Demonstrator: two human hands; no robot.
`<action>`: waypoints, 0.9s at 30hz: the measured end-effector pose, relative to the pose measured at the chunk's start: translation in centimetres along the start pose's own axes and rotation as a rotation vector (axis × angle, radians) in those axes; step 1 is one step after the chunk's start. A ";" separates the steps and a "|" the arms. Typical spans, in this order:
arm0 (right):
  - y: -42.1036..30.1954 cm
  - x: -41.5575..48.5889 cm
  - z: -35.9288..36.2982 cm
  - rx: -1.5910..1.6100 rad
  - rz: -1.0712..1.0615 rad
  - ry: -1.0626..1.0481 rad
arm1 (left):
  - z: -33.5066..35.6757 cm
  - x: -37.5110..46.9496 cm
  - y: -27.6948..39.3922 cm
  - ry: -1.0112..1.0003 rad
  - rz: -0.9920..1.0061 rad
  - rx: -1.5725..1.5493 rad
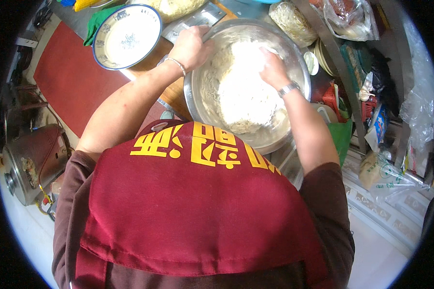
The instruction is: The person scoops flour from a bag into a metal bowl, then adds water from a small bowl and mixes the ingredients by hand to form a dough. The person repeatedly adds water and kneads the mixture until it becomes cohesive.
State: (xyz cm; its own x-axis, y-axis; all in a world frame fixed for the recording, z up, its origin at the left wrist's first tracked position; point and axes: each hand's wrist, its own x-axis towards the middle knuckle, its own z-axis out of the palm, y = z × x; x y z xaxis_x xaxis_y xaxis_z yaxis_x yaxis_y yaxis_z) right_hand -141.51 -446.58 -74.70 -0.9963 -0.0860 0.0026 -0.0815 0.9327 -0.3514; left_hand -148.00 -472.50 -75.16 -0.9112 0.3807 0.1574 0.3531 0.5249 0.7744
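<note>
A wide stainless steel bowl stands before me, holding a white, floury dough-like mass. Glare washes out much of its surface. My left hand grips the bowl's rim on the left, thumb over the edge; a bracelet circles that wrist. Inside the bowl, my right hand presses into the white mass near its upper right side. The fingertips there are lost in the bright light, so whether they hold any of it is unclear. A metal-banded watch is on my right wrist.
Left of the bowl sits a blue-rimmed dish of pale contents. A flat metal blade lies beyond my left hand. Bagged bean sprouts and a red plastic basket crowd the right. A lidded metal pot stands at far left.
</note>
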 end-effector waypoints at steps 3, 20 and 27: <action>1.8 -3.0 -2.8 0.009 -0.082 -0.115 | -0.3 -0.3 -0.1 -0.016 -0.095 -0.009; -4.1 -5.4 3.6 -0.254 -0.008 -0.271 | -0.2 0.5 0.4 0.049 -0.025 -0.010; -4.8 -2.0 -0.4 0.229 0.040 -0.079 | -1.6 -1.1 1.0 -0.047 -0.176 -0.047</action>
State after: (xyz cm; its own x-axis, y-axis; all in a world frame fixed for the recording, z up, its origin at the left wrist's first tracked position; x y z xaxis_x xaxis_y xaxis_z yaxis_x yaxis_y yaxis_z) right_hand -139.19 -450.77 -72.64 -0.9926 -0.0862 -0.0859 -0.0245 0.8331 -0.5526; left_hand -147.00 -473.63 -73.63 -0.9467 0.3218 -0.0110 0.1779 0.5511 0.8152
